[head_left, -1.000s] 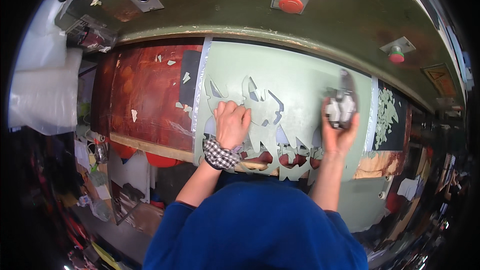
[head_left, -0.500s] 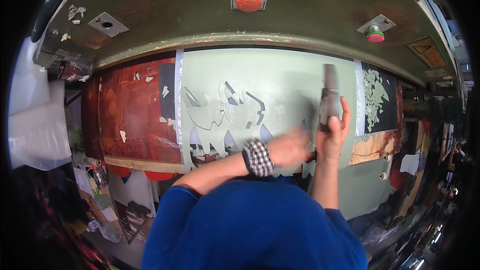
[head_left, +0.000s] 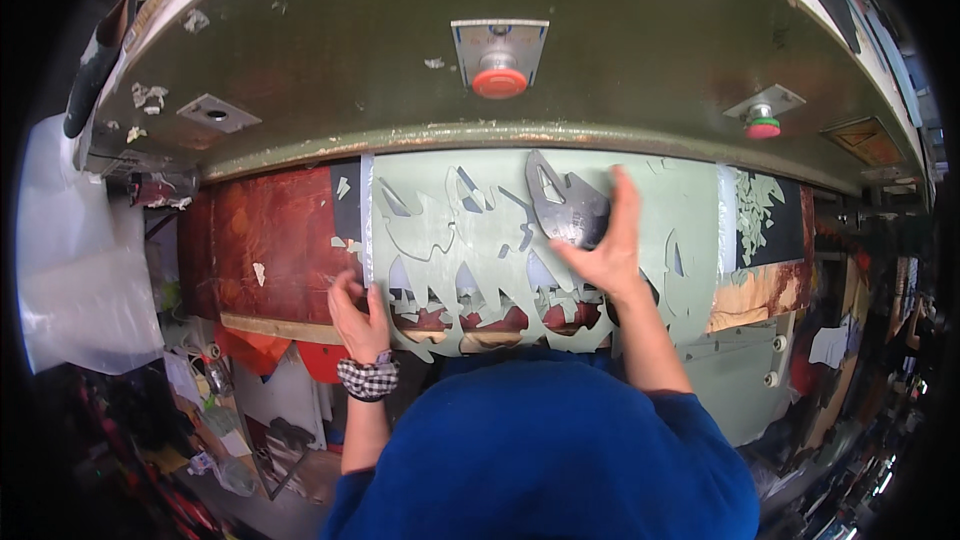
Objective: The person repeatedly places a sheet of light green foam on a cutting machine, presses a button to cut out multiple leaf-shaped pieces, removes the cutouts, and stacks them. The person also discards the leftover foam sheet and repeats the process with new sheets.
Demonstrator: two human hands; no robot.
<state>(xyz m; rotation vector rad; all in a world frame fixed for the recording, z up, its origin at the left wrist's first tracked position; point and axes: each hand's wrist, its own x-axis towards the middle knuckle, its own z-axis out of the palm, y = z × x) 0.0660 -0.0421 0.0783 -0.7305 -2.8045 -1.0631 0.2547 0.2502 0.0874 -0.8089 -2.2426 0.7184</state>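
Note:
A dark metal cutting die [head_left: 572, 208] with a pointed, notched outline lies face up at the pale green sheet [head_left: 645, 225]. My right hand [head_left: 615, 252] grips the die at its right and lower edges, thumb below and fingers along the far right side. Part of the die's right edge is hidden behind the fingers. My left hand [head_left: 358, 320], with a checkered band at its wrist, hovers by the sheet's front left edge, fingers apart and holding nothing. Cut shapes and openings run across the sheet's left half, with loose scraps showing through the lower gaps.
A green machine beam [head_left: 350, 50] spans the far side, carrying a red push button [head_left: 499, 80] and a smaller red-and-green one [head_left: 762, 126]. Reddish-brown board [head_left: 265, 240] lies to the left. Pale green scraps [head_left: 757, 215] heap on a black strip at right.
My right hand has brought the die leftward and turned it from upright to flat at the sheet. My left hand has swung away to the left edge. The view has tilted upward.

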